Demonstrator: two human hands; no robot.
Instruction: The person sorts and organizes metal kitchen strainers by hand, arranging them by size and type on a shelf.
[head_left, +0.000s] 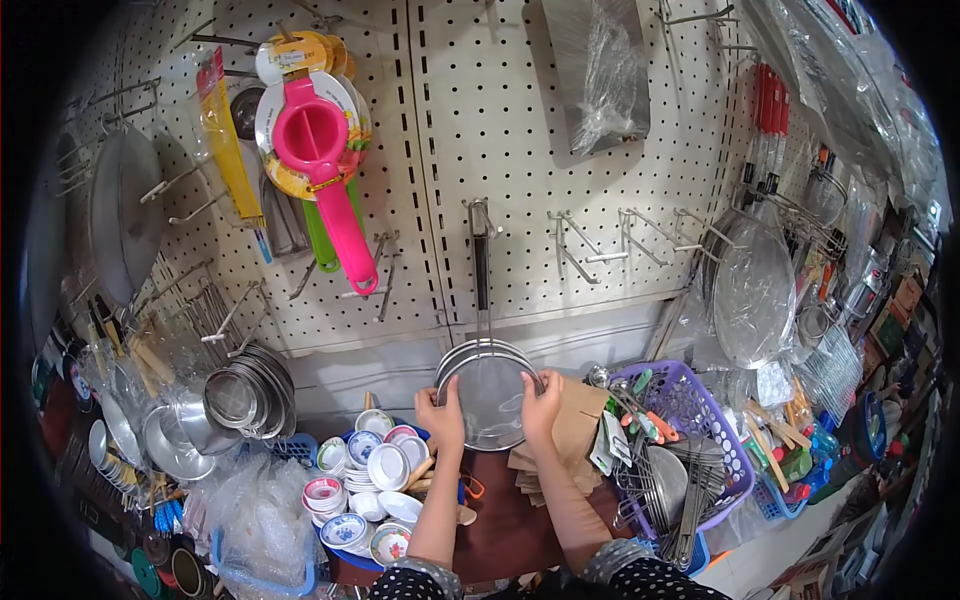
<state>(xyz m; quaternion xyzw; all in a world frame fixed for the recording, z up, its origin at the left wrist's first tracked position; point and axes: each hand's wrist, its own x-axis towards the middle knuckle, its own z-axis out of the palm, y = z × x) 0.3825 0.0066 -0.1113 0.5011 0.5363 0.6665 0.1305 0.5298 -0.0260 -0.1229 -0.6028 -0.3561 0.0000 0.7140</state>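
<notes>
Head view, left hand [441,413], right hand [540,405], both gripping hanging mesh strainers [489,398]

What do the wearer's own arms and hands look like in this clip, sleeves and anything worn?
Both forearms are bare from elbow to wrist. The sleeves are dark with small white polka dots, ending at the elbows in lighter cuffs. The left hand and right hand wear no gloves; no watch or bracelet shows.

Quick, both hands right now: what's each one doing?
Left hand: closed on the left rim of the round mesh strainers hanging on the pegboard.
Right hand: closed on the right rim of the same strainers.
</notes>
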